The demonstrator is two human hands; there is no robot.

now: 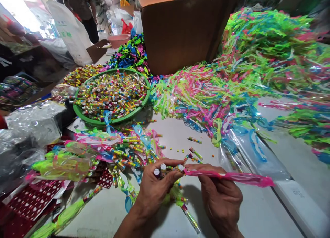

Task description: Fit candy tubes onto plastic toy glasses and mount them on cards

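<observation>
My left hand point(157, 186) is closed round several small candy-filled tubes, their white caps point(163, 167) pointing up by the thumb. Pinched in my right hand point(221, 196) is a long, flat pink plastic piece point(247, 179); its exact kind I cannot make out. Its left end meets the capped tube point(179, 168) at my left fingertips; whether they are joined is unclear. Under my hands a candy tube point(190, 218) lies slanted on the white table point(257, 214). Left of my hands is a heap of tubes with coloured plastic pieces point(95, 138).
A green basket point(110, 121) full of candy tubes stands at the back left. Behind it rises a brown cardboard box point(183, 35). Coloured plastic strips point(268, 42) pile up at the right. Clear plastic bags point(268, 155) lie right of my hands. A person point(79, 7) stands far back.
</observation>
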